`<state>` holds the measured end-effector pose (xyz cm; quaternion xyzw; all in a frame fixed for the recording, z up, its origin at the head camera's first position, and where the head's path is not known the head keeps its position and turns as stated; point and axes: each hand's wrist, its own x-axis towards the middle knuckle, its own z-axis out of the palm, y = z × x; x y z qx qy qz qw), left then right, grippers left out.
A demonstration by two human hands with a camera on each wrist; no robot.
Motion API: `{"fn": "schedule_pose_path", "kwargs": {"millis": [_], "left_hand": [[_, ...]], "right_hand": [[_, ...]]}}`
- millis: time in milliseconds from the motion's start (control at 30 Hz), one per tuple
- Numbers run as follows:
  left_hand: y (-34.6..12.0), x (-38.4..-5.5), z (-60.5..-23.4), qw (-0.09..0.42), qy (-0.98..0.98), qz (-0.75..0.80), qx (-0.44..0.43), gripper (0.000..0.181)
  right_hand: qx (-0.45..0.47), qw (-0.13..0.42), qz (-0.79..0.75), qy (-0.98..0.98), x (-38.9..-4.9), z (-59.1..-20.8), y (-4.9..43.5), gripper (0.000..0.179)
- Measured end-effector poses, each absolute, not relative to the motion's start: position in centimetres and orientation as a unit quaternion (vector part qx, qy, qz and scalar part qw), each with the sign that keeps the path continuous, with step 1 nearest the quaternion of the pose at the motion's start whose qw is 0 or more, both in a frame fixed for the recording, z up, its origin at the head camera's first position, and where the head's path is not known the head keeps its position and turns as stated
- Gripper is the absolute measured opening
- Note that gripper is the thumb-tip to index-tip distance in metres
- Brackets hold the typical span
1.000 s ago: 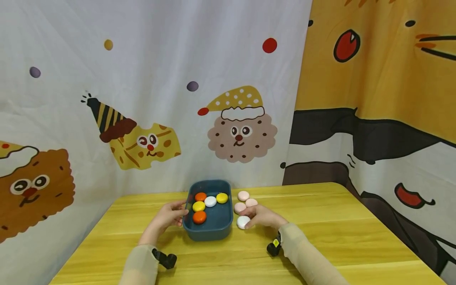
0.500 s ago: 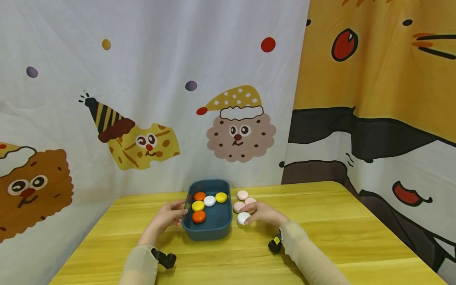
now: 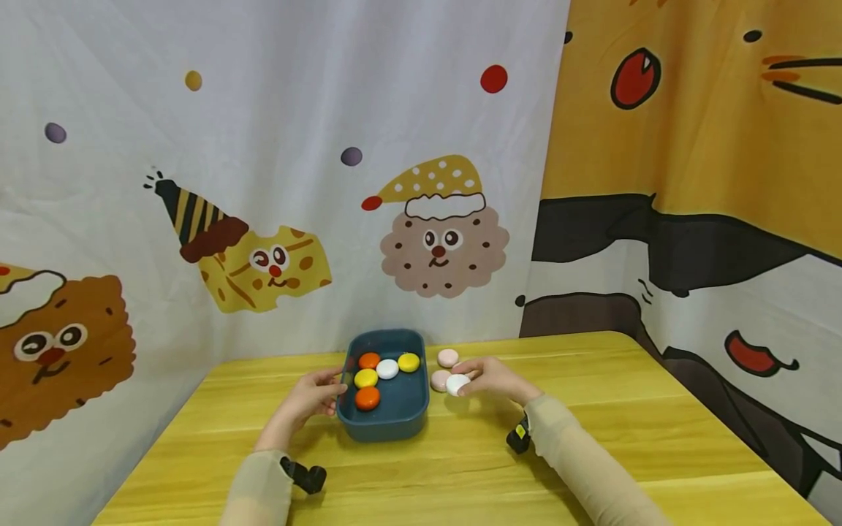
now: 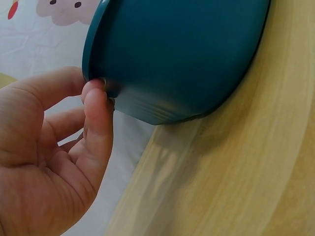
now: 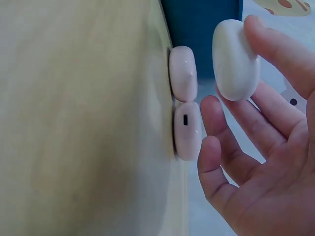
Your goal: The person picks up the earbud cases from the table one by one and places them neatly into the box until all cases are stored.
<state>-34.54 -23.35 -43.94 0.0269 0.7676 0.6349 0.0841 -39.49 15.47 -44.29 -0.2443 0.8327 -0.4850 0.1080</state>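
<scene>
My left hand (image 3: 312, 398) holds the left side of a dark blue-green box (image 3: 384, 432), its thumb and fingers at the rim (image 4: 89, 54) in the left wrist view. Between the thumb and fingers of my right hand (image 3: 495, 380) is a glossy white, rounded disc (image 5: 234, 61), raised off the table to the right of the box. Below it lie pale pink discs (image 3: 440, 380), partly covered by the hand in the head view. One pink disc (image 5: 188, 132) shows a small dark slot in its edge. Orange (image 3: 368, 398), yellow (image 3: 365, 378) and white (image 3: 387, 369) discs lie inside the box.
The box stands on a wood-grain table (image 3: 592, 438), near its back edge. Behind hangs a white cloth (image 3: 276, 109) with cartoon prints, and an orange and black printed cloth (image 3: 697, 161) is at the right.
My right hand has lifted the white disc off the table and moved it slightly back and right, over the pink discs. My left hand and the box have stayed in place.
</scene>
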Motion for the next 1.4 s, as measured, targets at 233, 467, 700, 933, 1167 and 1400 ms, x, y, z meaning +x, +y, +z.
{"fn": "schedule_pose_path", "kwargs": {"millis": [233,467,700,933,1167,1400], "left_hand": [[-23.3,-34.4,-43.6,0.085,0.764,0.639,0.029,0.06],[-23.3,-34.5,-43.9,0.085,0.759,0.645,0.029,0.057],[-23.3,-34.4,-43.8,0.085,0.758,0.646,0.038,0.058],[-23.5,-34.2,-44.1,0.086,0.76,0.643,0.035,0.059],[-23.6,-34.1,-44.2,0.089,0.757,0.646,0.037,0.06],[-23.5,-34.3,-44.1,0.08,0.759,0.646,0.033,0.058]], "right_hand": [[-0.239,0.112,-0.487,0.832,-39.2,-42.6,15.6,0.047],[-0.223,0.123,-0.495,0.831,-39.9,-41.7,15.2,0.048],[-0.241,0.11,-0.478,0.837,-40.2,-39.7,14.6,0.05],[-0.248,0.1,-0.467,0.843,-40.3,-38.6,14.0,0.05],[-0.258,0.104,-0.466,0.84,-40.3,-37.7,13.3,0.048],[-0.271,0.098,-0.451,0.845,-40.4,-37.1,12.5,0.047]]}}
